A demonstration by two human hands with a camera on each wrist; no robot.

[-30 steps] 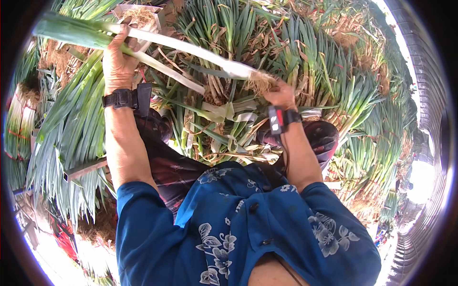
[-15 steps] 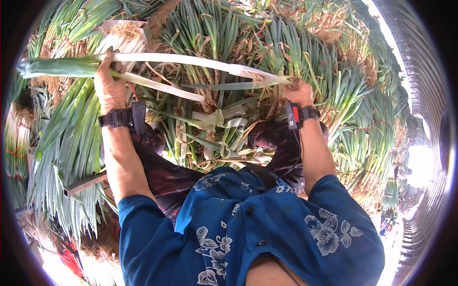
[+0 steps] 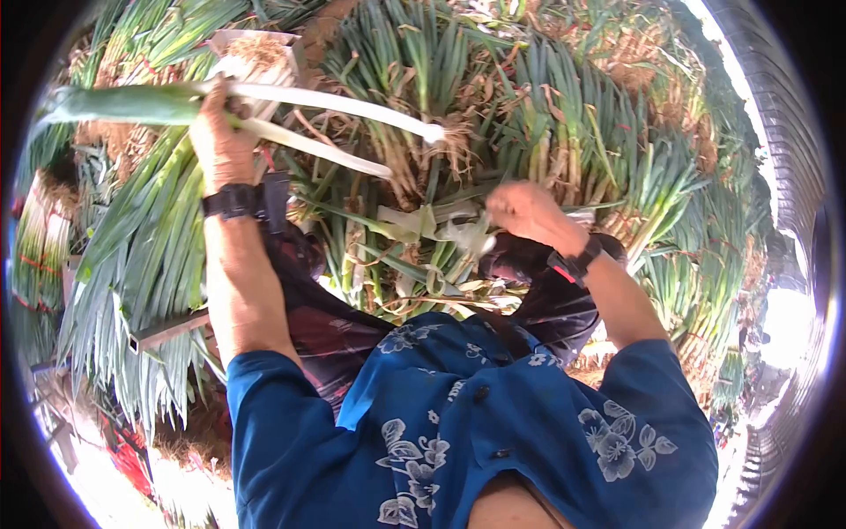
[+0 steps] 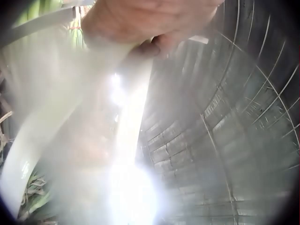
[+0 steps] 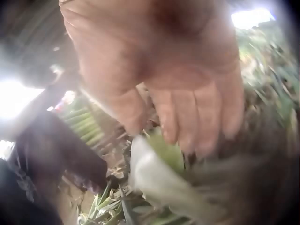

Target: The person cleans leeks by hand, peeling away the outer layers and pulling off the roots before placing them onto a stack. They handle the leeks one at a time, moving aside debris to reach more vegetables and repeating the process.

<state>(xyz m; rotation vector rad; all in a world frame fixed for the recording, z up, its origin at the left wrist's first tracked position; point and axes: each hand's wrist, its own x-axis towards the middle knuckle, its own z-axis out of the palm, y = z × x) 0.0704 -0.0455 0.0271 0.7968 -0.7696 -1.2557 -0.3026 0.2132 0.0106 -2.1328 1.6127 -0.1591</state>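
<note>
My left hand [image 3: 222, 145] grips two long green onions [image 3: 344, 104] where green turns to white. Their leaves point left and the white stalks run right, the upper one ending in a tuft of roots [image 3: 458, 145]. The left wrist view has two white stalks [image 4: 26, 150] passing down from the hand, one washed out by glare. Right of the root end is my right hand [image 3: 529, 212], blurred. In the right wrist view its fingers [image 5: 187, 117] hang fairly straight, with a pale stripped leaf layer [image 5: 159, 176] just below the fingertips.
Peeled leaf scraps [image 3: 414, 220] litter the ground between the knees. Rows of green onion bundles [image 3: 564, 115] stand ahead and to the right. More lie at left across a metal bar [image 3: 167, 331]; a box with white stalks [image 3: 256, 53] is behind the left hand.
My right hand pulled a layer from the root end out to the right, then came back lower and toward the body. The upper stalk's end now looks clean white. My left hand keeps its grip.
</note>
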